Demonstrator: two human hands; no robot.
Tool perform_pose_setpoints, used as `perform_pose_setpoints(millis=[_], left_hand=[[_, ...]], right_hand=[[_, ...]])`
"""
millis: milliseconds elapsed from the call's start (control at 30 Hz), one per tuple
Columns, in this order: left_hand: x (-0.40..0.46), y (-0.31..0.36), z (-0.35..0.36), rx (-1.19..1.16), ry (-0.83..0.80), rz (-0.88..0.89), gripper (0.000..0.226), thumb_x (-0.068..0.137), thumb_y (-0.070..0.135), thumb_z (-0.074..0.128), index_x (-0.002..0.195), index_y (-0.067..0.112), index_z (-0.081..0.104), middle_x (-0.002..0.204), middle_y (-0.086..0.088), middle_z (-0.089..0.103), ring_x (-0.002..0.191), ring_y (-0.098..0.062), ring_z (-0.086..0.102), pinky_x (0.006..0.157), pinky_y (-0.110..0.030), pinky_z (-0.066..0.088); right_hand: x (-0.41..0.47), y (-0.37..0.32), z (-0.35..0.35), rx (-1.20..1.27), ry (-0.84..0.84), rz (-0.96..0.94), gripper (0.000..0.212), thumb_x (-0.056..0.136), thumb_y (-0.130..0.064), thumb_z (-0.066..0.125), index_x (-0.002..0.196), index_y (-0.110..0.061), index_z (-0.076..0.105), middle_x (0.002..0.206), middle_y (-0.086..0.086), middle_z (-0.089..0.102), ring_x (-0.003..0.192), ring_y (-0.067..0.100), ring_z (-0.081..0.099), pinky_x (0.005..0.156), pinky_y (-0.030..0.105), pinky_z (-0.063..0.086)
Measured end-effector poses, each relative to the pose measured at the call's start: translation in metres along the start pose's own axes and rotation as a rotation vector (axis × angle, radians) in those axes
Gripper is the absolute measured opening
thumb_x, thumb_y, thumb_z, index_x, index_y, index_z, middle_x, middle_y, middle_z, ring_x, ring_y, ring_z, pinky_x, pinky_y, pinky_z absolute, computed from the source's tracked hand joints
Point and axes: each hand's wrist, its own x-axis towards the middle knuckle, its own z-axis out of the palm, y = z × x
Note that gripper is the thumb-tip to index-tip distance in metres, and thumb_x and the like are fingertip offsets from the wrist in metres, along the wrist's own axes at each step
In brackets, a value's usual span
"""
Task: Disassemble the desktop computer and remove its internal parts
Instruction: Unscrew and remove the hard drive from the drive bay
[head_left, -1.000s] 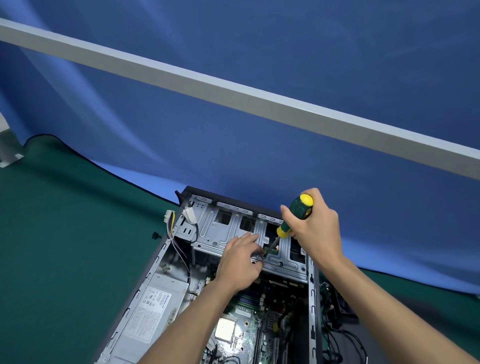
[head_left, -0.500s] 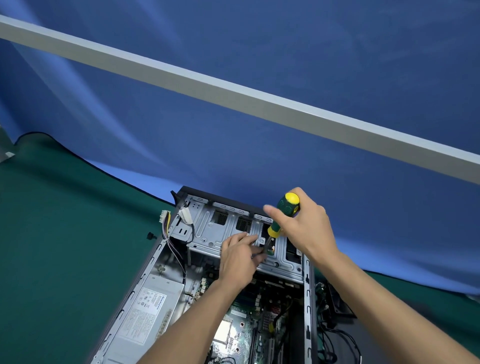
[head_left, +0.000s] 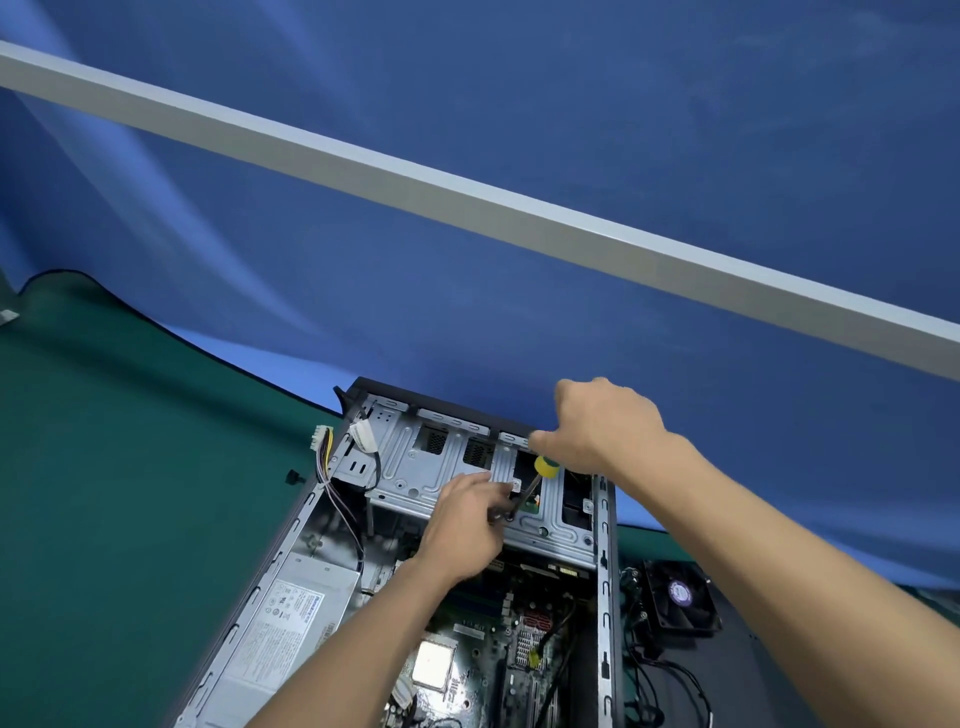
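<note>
The open desktop case (head_left: 603, 571) lies on a green mat. Its silver drive cage (head_left: 415, 467) spans the far end. My right hand (head_left: 602, 426) grips the handle of a yellow-and-green screwdriver (head_left: 545, 465) from above and hides most of it. The dark shaft slants down to the cage's near edge. My left hand (head_left: 467, 519) sits there, its fingertips pinching the shaft near the tip. Below the cage lie the motherboard (head_left: 519, 634) with its bare CPU (head_left: 434, 666), and the grey power supply (head_left: 291, 623) on the left.
A loose black fan (head_left: 680, 597) with trailing cables lies on the mat to the right of the case. A white connector on coloured wires (head_left: 321, 439) hangs over the case's left wall. A small black part (head_left: 293, 476) lies on the mat (head_left: 130, 493) to the left. A blue backdrop (head_left: 519, 104) rises behind.
My right hand has turned over the screwdriver handle and now covers its green top. My left hand stays at the shaft near the tip.
</note>
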Motion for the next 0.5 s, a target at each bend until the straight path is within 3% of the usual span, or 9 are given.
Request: perform_pose_setpoints(millis=[67,133,167,233,300,400,500], left_hand=[[0.0012,0.0021,-0.003,-0.04,0.005,-0.036,0.035,0.078,-0.003,0.053,0.102,0.014,0.071,0.127,0.007,0.059,0.126,-0.013,0.04,0.107,-0.022,0.024],[0.0027,0.0038,-0.005,-0.052,0.004,-0.04,0.032,0.075,-0.007,0.054,0.096,0.008,0.071,0.121,0.002,0.062,0.12,-0.016,0.047,0.102,-0.022,0.03],[0.0033,0.0036,-0.005,-0.052,-0.003,-0.037,0.03,0.075,-0.008,0.054,0.094,0.007,0.071,0.12,0.001,0.062,0.119,-0.017,0.047,0.1,-0.022,0.032],[0.0029,0.0033,-0.0057,-0.045,-0.022,-0.048,0.029,0.077,-0.006,0.054,0.096,0.008,0.072,0.125,0.002,0.059,0.122,-0.016,0.044,0.103,-0.024,0.032],[0.0033,0.0026,-0.0054,-0.04,-0.03,-0.062,0.028,0.08,-0.001,0.054,0.098,0.01,0.072,0.13,0.003,0.056,0.125,-0.015,0.041,0.106,-0.025,0.031],[0.003,0.0051,-0.0055,-0.019,-0.039,-0.039,0.024,0.081,0.002,0.057,0.095,0.011,0.074,0.126,0.001,0.058,0.121,-0.017,0.045,0.1,-0.024,0.036],[0.003,0.0057,-0.0062,-0.035,-0.037,-0.045,0.022,0.081,0.003,0.06,0.096,0.01,0.074,0.125,0.0,0.058,0.119,-0.018,0.046,0.098,-0.024,0.037]], right_hand=[[0.0004,0.0042,0.003,0.09,0.046,-0.004,0.035,0.093,-0.044,0.049,0.082,-0.011,0.049,0.083,0.005,0.057,0.073,0.026,0.053,0.055,0.029,0.035],[0.001,0.0086,0.0041,0.229,0.034,-0.075,0.012,0.092,-0.025,0.052,0.095,-0.014,0.049,0.1,0.006,0.055,0.086,0.028,0.054,0.066,0.032,0.041],[0.0003,0.0091,0.0037,0.271,0.01,-0.102,0.013,0.089,-0.02,0.055,0.098,-0.016,0.047,0.105,0.005,0.053,0.089,0.027,0.053,0.069,0.033,0.042],[-0.0015,0.008,0.0064,0.304,0.029,-0.11,0.018,0.087,-0.03,0.058,0.095,-0.018,0.047,0.099,0.003,0.056,0.084,0.024,0.054,0.066,0.033,0.042],[-0.0039,0.0054,0.0089,0.291,0.112,-0.088,0.028,0.092,-0.044,0.05,0.089,-0.016,0.051,0.087,0.003,0.06,0.079,0.027,0.056,0.062,0.032,0.04],[-0.0029,0.0038,0.0105,0.3,0.085,-0.143,0.015,0.089,-0.026,0.052,0.101,-0.017,0.05,0.103,0.001,0.054,0.09,0.026,0.054,0.072,0.033,0.042],[-0.0041,0.0025,0.0091,0.288,0.094,-0.12,0.02,0.088,-0.04,0.052,0.093,-0.021,0.048,0.092,-0.002,0.058,0.085,0.024,0.054,0.063,0.032,0.039]])
